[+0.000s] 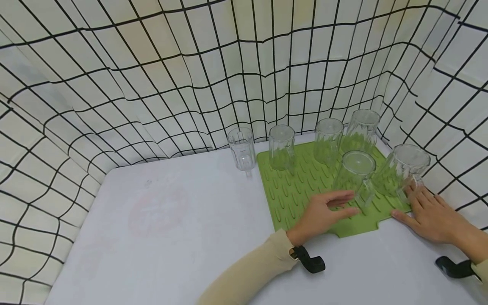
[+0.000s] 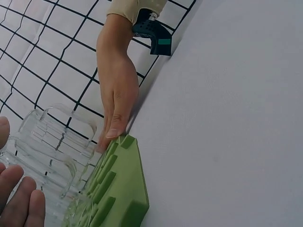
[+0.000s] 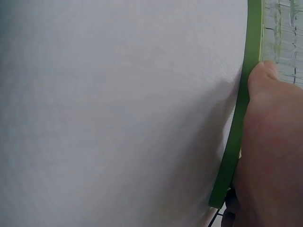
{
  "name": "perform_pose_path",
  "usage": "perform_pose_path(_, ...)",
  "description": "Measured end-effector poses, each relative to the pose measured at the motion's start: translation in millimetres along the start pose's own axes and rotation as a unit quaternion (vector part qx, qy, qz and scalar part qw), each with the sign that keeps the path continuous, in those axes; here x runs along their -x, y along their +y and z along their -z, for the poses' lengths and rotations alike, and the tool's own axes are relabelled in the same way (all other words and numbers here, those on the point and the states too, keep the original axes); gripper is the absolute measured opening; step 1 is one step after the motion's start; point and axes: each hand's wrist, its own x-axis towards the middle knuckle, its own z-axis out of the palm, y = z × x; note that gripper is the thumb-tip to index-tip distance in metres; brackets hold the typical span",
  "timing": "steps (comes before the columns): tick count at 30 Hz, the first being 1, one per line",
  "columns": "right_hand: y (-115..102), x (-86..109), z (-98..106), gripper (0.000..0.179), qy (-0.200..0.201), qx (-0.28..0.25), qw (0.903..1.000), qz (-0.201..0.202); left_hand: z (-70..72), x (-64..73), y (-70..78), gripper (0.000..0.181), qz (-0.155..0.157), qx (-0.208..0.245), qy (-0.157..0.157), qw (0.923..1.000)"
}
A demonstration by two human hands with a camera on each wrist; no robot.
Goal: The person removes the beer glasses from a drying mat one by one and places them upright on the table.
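Green mat (image 1: 303, 184) touched at one corner by the right hand (image 1: 434, 216)

Five glass mugs are borne on the mat at the far right of the white table (image 1: 164, 220). By the right hand, with its fingers extended and nothing clasped, the near right corner is covered; the thumb is seen against the mat's edge in the right wrist view. This placing is perhaps meant to keep the mat from sliding. The left hand (image 1: 321, 212) is held well apart from the right, its thumb and fingers parted just beside the front mug (image 1: 352, 173); whether the glass is touched cannot be told. Such a spread may be suited to a rounded body.

Close to the right fingers the right mug (image 1: 398, 176) is stood, its handle turned nearward. Behind, two rear mugs (image 1: 328, 142) are set near each other, and the left mug (image 1: 281, 150) is kept apart. Beyond the mat's edge, an outlying mug (image 1: 242, 150) is stood on the table.

Clear, faceted walls and looped handles are shown by the glass. The mat is matt, rubbery-looking and patterned with slim raised ridges, likely for drainage or grip. Behind everything, white fabric (image 1: 207, 99) crossed by black lines is hung in soft folds.
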Motion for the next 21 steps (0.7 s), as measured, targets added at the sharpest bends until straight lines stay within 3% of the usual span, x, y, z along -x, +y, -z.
perform_pose_path(10, -0.1, 0.7, -0.9, 0.103, 0.004, 0.008, 1.0, 0.001, -16.8, -11.4, -2.0, 0.049, 0.008, -0.025, -0.008, 0.9996)
perform_pose_path(21, 0.7, 0.7, -3.0, 0.103, 0.002, -0.002, 1.0, -0.003, -28.6, -18.0, -5.0, 0.041, -0.015, -0.075, -0.005, 0.9971)
